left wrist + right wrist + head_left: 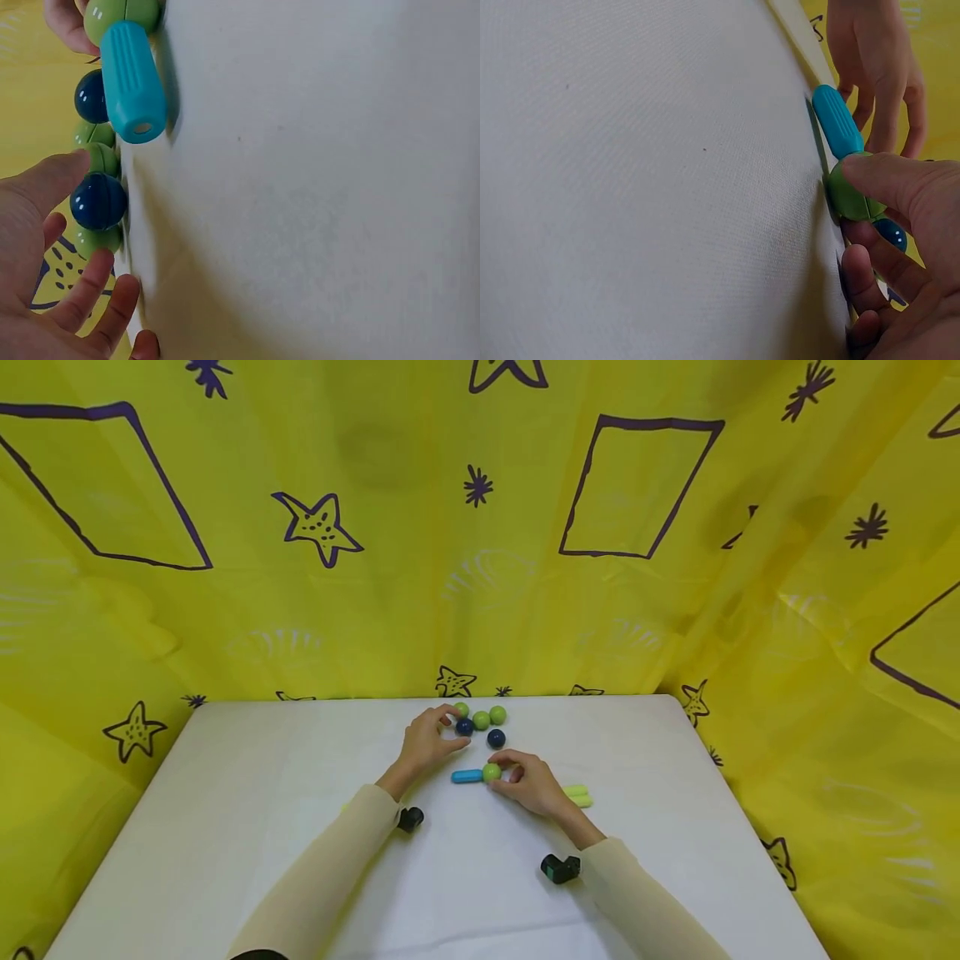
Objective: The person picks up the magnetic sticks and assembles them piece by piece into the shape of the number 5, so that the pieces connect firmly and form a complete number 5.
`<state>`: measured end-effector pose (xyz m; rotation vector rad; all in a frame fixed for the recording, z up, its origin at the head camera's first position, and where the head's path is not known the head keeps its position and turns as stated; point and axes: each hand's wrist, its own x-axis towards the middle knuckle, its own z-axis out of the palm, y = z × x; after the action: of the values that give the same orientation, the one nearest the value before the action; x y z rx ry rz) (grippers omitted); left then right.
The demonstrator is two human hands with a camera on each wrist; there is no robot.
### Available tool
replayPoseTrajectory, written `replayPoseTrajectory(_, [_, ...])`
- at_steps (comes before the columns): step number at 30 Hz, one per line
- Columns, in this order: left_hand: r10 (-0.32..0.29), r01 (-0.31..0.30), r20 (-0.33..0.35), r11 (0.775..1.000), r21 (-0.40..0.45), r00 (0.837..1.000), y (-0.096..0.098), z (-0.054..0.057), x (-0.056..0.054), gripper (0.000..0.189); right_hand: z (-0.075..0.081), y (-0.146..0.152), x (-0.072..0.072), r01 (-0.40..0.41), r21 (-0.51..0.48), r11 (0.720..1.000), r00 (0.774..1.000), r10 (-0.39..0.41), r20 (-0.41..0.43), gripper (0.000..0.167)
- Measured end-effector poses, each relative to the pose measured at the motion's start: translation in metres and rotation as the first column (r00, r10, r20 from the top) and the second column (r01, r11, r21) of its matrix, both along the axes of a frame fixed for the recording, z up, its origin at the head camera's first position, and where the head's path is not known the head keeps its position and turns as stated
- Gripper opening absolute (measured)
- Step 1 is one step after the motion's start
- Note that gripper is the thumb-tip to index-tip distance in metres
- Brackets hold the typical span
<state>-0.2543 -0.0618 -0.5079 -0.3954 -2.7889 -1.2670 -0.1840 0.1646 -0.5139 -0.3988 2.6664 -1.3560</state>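
Observation:
My right hand [532, 783] pinches a light green ball [491, 772] between thumb and fingers. A ridged light blue stick [467, 776] sits end-on against that ball, pointing left, low over the white table. Farther back, my left hand [426, 742] reaches to a dark blue ball [464, 727], its thumb and fingers spread apart on either side of it. In the left wrist view this dark blue ball [99, 201] shows in the gap between thumb and fingers. Light green balls [481, 721] lie around it, and another dark blue ball [496, 738] rests between the two hands.
Pale yellow-green sticks [577, 795] lie just behind my right hand, partly covered by it. A bit of the same colour [346, 807] peeks out by the left sleeve. A yellow patterned curtain [405, 610] hangs along the back and sides of the white table [247, 793].

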Motion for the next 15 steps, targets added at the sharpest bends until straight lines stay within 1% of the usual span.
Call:
replayPoseTrajectory(2, [0.008,-0.008,0.004,1.0,-0.016,1.0,0.0012,-0.0021,-0.0017,0.042,-0.0007,-0.0008,0.0001,0.0,0.005,1.0,1.0,0.0,0.007,0.031])
replayPoseTrajectory(8, [0.028,-0.029,-0.016,0.997,-0.074,0.999,0.0057,-0.007,-0.0076,0.041,-0.0027,-0.0013,0.0002,0.004,0.004,1.0,1.0,-0.004,0.002,0.031])
replayPoseTrajectory(12, [0.038,-0.039,-0.018,0.996,-0.08,0.999,0.0081,-0.0078,-0.0099,0.04,-0.0029,-0.0008,0.0003,0.002,-0.006,1.0,1.0,-0.002,-0.005,0.03])
replayPoseTrajectory(15, [0.043,-0.045,-0.034,0.996,-0.074,0.999,0.0093,-0.0089,-0.0107,0.037,-0.0025,-0.0006,0.0003,0.004,-0.008,1.0,1.0,-0.004,-0.007,0.03])
